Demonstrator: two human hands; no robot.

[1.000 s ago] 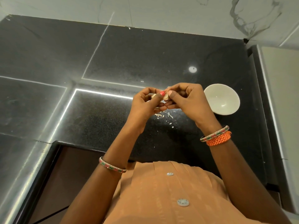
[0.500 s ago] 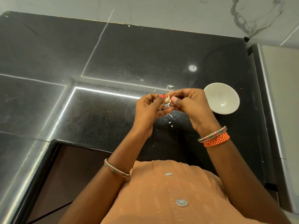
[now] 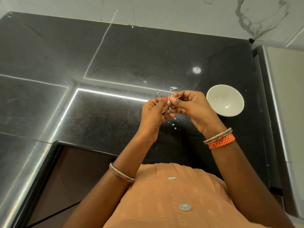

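1. The clove [image 3: 166,107], small, pale and seemingly garlic, is held in the air between both hands; it sits above the table [image 3: 115,122] and to the left of the white bowl [image 3: 230,96], touching neither.
2. The left hand [image 3: 153,117] has its fingers curled round the lower part of the clove, with the red-nailed thumb pressed on top; most of the clove is hidden inside this hold.
3. The right hand [image 3: 193,106] is curled as well; its thumb and forefinger pinch the clove's upper end, where a wisp of papery skin appears to stick out; how much skin still covers the clove I cannot tell.
4. Skin flakes [image 3: 173,87] lie scattered on the table beyond and beneath the hands; the bowl shows nothing inside.
5. As I judge it, the clove is very light and firm; it is small, and smooth wherever bare, so it could slip out of a loose pinch; the skin is thin, dry and brittle, likely to tear into scraps rather than come off whole.
6. The best hold is probably across the thicker middle with one hand; the other hand's nail can then catch a loose edge at the tip and pull along the length; little force is needed, and a hard squeeze might bruise it.
7. Once bare, the clove would probably go into the bowl, which is near on the right.
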